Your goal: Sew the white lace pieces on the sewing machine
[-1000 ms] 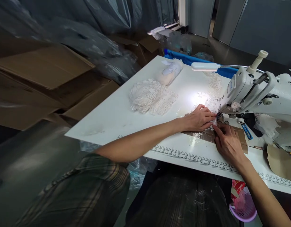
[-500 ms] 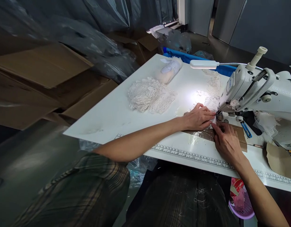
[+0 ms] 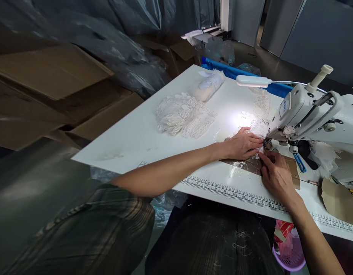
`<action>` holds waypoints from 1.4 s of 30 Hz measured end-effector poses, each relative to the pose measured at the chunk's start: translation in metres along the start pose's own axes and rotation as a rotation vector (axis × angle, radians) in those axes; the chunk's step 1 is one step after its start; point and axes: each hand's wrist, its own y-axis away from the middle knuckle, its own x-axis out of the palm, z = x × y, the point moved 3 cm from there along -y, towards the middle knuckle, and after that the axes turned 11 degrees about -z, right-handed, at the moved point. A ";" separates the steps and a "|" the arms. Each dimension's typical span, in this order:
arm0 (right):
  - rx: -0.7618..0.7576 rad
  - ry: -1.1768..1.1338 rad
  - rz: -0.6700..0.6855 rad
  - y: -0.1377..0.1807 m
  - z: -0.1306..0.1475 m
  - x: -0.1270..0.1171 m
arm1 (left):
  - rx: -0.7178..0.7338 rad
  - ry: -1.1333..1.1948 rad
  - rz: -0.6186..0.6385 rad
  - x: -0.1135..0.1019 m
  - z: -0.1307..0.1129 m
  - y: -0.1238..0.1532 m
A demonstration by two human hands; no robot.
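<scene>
My left hand (image 3: 242, 144) lies on white lace fabric (image 3: 258, 128) just left of the needle of a white sewing machine (image 3: 311, 114), fingers together and pressing the lace down. My right hand (image 3: 275, 173) rests on a brown cardboard strip (image 3: 292, 168) in front of the needle, with its fingers pinching the lace edge. A lamp (image 3: 252, 81) lights the spot. The needle itself is hidden by the fingers.
A pile of white lace pieces (image 3: 183, 114) and a wrapped bundle (image 3: 208, 86) lie further back on the white table (image 3: 130, 141), which has a printed ruler (image 3: 233, 193) along its front edge. Cardboard boxes (image 3: 50, 84) stand to the left. A purple basket (image 3: 291, 256) sits below.
Both hands stay at the needle, with only slight finger shifts. The view has drifted a little.
</scene>
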 end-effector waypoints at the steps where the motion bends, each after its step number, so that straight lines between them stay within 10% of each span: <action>1: 0.003 0.002 -0.006 0.000 0.000 0.000 | 0.001 -0.004 0.000 0.000 0.000 0.000; 42: -0.013 -0.156 0.066 -0.026 -0.033 -0.006 | -0.046 -0.323 -0.117 0.008 -0.012 -0.007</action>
